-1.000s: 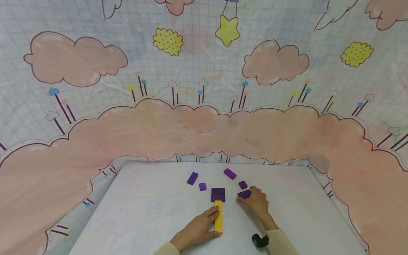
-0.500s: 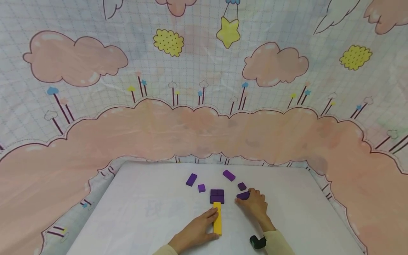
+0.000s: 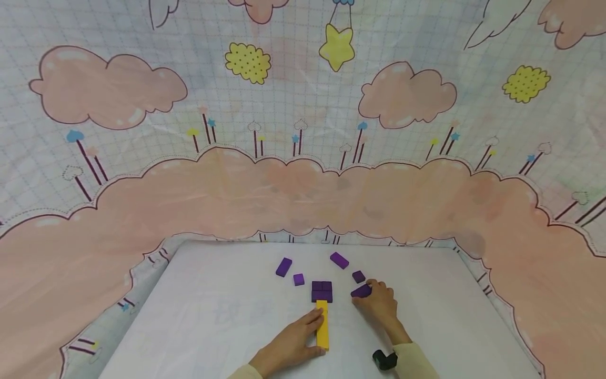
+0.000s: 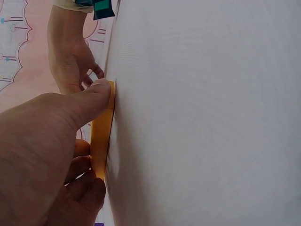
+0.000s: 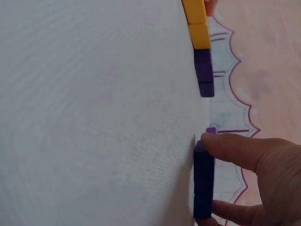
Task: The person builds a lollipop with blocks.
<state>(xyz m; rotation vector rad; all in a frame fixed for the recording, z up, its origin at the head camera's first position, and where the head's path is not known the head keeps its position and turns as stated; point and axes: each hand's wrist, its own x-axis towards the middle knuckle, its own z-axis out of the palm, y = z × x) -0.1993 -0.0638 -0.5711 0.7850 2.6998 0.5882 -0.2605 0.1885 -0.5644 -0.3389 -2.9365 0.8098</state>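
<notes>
My left hand holds a row of yellow blocks flat on the white table, thumb at the near end and fingers along its left side. A seam crosses the yellow row in the right wrist view. Touching its far end is a group of purple blocks set together. To the right, my right hand pinches a purple block between thumb and fingers. In the right wrist view that block looks dark blue and stands at the tabletop, its far side partly covered by fingertips.
Beyond the hands lie loose purple pieces: a long block and a small cube on the left, another long block and a dark cube on the right. A printed cloth rises behind the white tabletop.
The purple block in my right hand has tilted slightly, its right end turning away from me. My left hand keeps its place on the yellow row. The head view has shifted slightly.
</notes>
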